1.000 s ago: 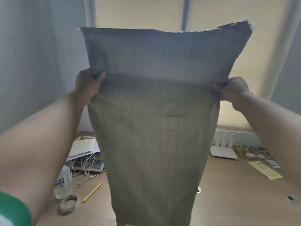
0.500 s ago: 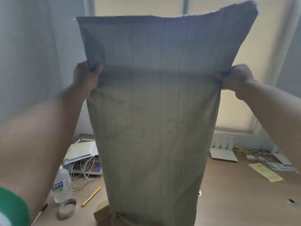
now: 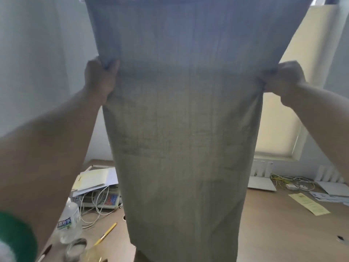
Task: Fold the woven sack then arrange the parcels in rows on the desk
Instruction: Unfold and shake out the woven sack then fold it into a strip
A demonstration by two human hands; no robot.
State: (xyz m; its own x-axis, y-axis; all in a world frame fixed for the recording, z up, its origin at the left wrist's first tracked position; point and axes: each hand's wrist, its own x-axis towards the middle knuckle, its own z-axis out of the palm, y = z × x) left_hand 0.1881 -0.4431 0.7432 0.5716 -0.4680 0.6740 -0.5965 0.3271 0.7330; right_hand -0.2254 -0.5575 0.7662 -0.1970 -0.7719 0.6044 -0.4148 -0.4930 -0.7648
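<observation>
1. Woven sack (image 3: 181,138): held upright in the air over the desk (image 3: 273,233), in front of the window. It hangs flat and limp, and its top edge runs out of view. Whether anything is inside cannot be told.
2. Left hand (image 3: 100,76): grips the sack's left edge, thumb on the near face.
3. Right hand (image 3: 281,78): clenched on the right edge at the same height, fabric bunched in its fingers.
4. Water bottle (image 3: 69,222): clear plastic, labelled, on the desk's left side. Fill level cannot be determined.
5. Just beside the bottle: a tape roll (image 3: 76,248) lying flat and a yellow pencil (image 3: 105,233).
6. Left rear: papers (image 3: 96,179) stacked on a keypad device (image 3: 105,200) draped with white cables.
7. Right: white router (image 3: 261,183) and a yellow slip (image 3: 309,204).
</observation>
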